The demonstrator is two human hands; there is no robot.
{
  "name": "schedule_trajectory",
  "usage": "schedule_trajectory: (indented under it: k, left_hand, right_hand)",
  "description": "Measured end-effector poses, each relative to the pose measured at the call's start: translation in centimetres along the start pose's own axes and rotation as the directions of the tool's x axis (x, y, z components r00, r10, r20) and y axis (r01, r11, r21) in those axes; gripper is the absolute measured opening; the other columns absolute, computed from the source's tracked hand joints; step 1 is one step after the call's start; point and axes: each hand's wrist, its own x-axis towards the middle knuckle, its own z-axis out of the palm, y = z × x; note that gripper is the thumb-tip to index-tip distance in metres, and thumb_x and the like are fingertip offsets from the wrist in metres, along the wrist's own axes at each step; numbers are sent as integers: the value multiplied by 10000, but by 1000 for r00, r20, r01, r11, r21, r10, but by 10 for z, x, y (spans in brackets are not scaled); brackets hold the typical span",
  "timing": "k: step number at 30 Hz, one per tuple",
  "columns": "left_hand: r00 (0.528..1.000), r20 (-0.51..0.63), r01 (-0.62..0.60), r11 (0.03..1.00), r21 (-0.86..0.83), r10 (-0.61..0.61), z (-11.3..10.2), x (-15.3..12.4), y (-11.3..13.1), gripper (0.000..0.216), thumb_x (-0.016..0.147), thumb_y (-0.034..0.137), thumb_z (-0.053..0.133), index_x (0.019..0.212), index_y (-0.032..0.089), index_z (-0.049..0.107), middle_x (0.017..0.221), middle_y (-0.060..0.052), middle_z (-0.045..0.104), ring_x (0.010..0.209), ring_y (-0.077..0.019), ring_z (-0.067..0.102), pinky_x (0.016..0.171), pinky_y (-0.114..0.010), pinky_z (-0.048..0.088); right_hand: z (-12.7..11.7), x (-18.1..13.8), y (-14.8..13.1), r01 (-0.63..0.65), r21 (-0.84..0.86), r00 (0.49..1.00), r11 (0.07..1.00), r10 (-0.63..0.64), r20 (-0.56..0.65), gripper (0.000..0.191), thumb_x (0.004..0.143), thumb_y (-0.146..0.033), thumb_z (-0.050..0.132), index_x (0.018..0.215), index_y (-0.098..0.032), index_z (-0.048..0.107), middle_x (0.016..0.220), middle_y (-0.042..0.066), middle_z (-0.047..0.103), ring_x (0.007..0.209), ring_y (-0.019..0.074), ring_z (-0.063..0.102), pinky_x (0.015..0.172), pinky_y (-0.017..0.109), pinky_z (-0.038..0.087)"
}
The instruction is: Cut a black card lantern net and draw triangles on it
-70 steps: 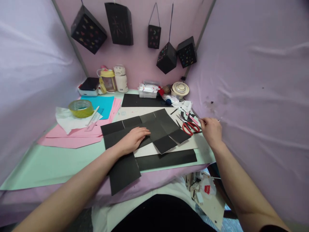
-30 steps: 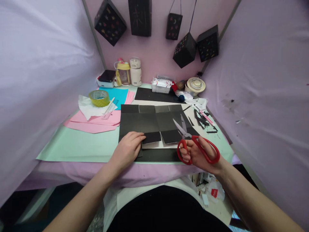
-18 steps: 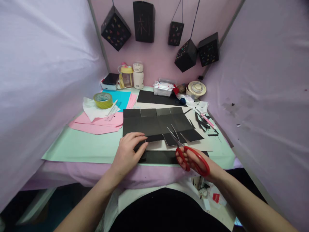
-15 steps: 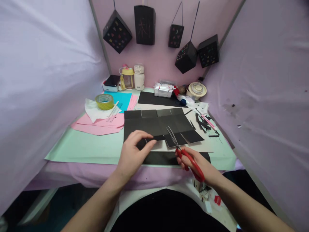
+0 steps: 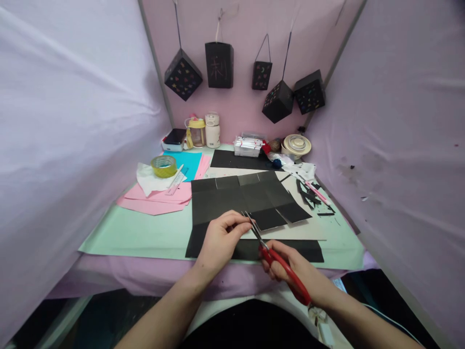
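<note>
A creased black card sheet (image 5: 232, 196), with slits along its far and near edges, lies at the middle of the table. My left hand (image 5: 225, 237) pinches its near edge between thumb and forefinger. Red-handled scissors (image 5: 286, 271) are gripped in my right hand (image 5: 294, 266), fingers in the loops. Their blades point away to the left, at a near-edge slit right beside my left fingertips. Whether the blades touch the card I cannot tell. Under the sheet are a pale board (image 5: 305, 233) and another black sheet (image 5: 250, 251).
Pink paper (image 5: 154, 201), a tape roll (image 5: 164, 166) and blue paper (image 5: 187, 160) lie at left. Bottles (image 5: 212, 131) and a plastic box of white sticks (image 5: 249, 146) stand behind. Black scraps (image 5: 307, 194) and a pink pen-shaped tool (image 5: 318, 194) are at right. Black lanterns (image 5: 219, 65) hang above.
My left hand has moved right along the near edge of the sheet. The scissors' blades have come down beside its fingertips and narrowed. The whole view has shifted slightly upward.
</note>
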Motion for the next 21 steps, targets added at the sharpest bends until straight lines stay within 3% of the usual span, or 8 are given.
schedule_trajectory:
  k: [5, 9, 14, 19, 21]
  left_hand:
    - [994, -4, -111, 980, 163, 113, -6, -3, 5, 130, 854, 220, 619, 763, 227, 712, 817, -21, 679, 837, -187, 595, 768, -327, 457]
    - [982, -3, -182, 942, 281, 191, -8, -9, 7, 150, 877, 180, 607, 762, 224, 691, 795, -10, 662, 827, -179, 554, 764, -324, 439]
    - [961, -86, -215, 903, 373, 264, -3, -13, 4, 143, 884, 175, 617, 757, 215, 671, 747, -2, 632, 779, -168, 530, 714, -308, 430]
    - [836, -272, -282, 799, 530, 476, 0, -14, -1, 169, 880, 159, 628, 715, 195, 617, 723, -4, 597, 756, -159, 521, 724, -318, 423]
    - [831, -268, -303, 801, 517, 487, -1, -14, 1, 105, 879, 161, 637, 788, 204, 667, 768, -6, 622, 783, -154, 544, 743, -312, 438]
  right_hand:
    - [-4, -3, 1, -9, 68, 993, 998, 0, 120, 535, 817, -675, 583, 937, -158, 515, 770, 4, 497, 659, 118, 422, 627, 273, 335]
    - [-5, -3, 3, -22, 64, 990, 998, 13, 142, 555, 803, -680, 605, 943, -150, 514, 766, -1, 484, 646, 107, 407, 610, 265, 312]
    - [-1, 1, 16, 23, 152, 996, 988, -36, 80, 561, 759, -678, 663, 909, -160, 510, 765, -6, 479, 645, 104, 408, 592, 256, 296]
    - [-4, 3, 37, 154, 385, 986, 910, -118, -116, 486, 840, -625, 613, 1027, -184, 538, 860, 14, 503, 695, 112, 445, 644, 260, 346]
    - [-8, 4, 43, 190, 446, 979, 875, -135, -152, 418, 878, -580, 593, 1039, -196, 556, 890, 24, 520, 708, 115, 457, 653, 261, 349]
